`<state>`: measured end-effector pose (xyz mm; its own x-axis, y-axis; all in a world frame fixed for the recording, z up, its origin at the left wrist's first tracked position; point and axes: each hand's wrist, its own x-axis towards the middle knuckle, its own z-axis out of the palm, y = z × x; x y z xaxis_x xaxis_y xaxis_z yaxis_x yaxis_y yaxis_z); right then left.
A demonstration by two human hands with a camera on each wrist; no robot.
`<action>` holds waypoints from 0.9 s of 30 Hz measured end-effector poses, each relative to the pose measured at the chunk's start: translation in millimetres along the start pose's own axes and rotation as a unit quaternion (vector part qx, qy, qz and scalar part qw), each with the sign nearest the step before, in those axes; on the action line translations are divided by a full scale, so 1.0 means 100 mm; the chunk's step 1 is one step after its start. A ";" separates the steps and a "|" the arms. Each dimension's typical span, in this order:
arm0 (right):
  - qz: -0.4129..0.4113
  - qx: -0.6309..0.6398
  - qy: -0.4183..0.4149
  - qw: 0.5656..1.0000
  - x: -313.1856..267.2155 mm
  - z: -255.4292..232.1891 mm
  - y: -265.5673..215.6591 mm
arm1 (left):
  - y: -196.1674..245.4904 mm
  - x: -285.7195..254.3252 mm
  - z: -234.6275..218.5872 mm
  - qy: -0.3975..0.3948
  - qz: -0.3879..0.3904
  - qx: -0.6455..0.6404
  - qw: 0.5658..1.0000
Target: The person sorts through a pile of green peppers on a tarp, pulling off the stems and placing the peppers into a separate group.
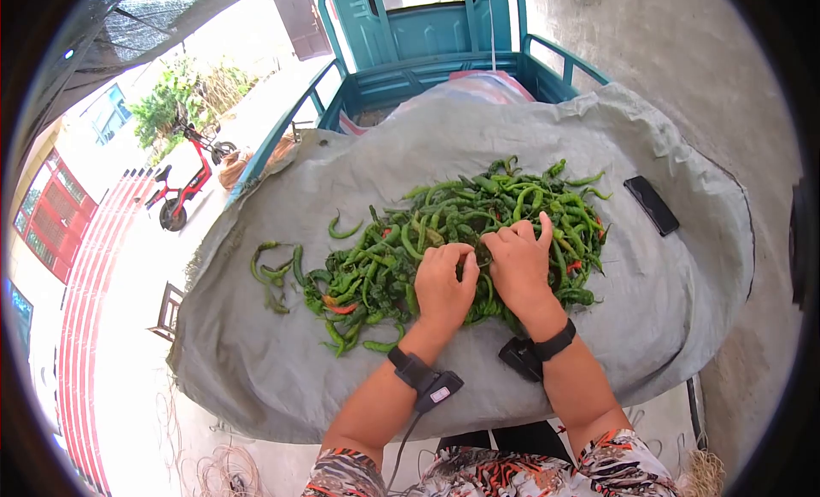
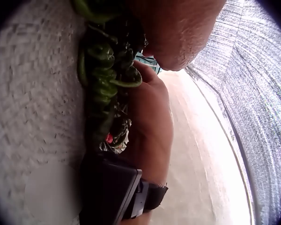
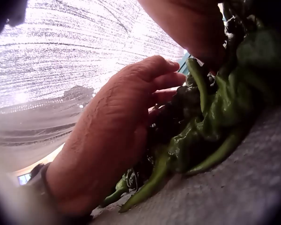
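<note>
A broad heap of green chili peppers (image 1: 401, 241), with a few red ones among them, lies on a grey woven sheet (image 1: 282, 352). My left hand (image 1: 444, 283) is over the near middle of the heap, its thumb and bent fingers pinching at a green chili pepper. Close on its right, my right hand (image 1: 519, 266) pinches there too, with one finger raised. The fingertips of both hands nearly meet and are partly hidden. Across in the right wrist view, the left hand (image 3: 112, 126) reaches in beside a curved pepper (image 3: 199, 84). Wrinkled peppers (image 2: 103, 79) fill the left wrist view near the hands.
A black phone (image 1: 652, 205) lies on the sheet at the right. Several loose peppers (image 1: 272, 275) lie left of the heap. Behind is a teal cart bed (image 1: 427, 48) with rails. A red scooter (image 1: 190, 181) stands at the far left, and a wall (image 1: 683, 61) rises at the right.
</note>
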<state>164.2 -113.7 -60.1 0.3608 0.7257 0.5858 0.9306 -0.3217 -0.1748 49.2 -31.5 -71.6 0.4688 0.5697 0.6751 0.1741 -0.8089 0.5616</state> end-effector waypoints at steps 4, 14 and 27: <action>0.009 0.024 0.059 0.998 0.05 -0.04 0.01 | 0.03 0.00 -0.01 0.007 -0.034 -0.035 0.999; 0.038 0.431 0.193 0.880 0.06 -0.28 0.05 | 0.02 -0.01 -0.02 -0.045 -0.039 -0.134 0.989; 0.141 0.554 0.183 0.800 0.05 -0.10 0.07 | 0.02 0.01 -0.04 -0.041 0.014 -0.085 0.995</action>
<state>172.1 -118.8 -50.3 0.7124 0.4281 0.5561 0.3716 0.4421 -0.8164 46.4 -32.5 -67.9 0.5420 0.5279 0.6539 0.0140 -0.7836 0.6211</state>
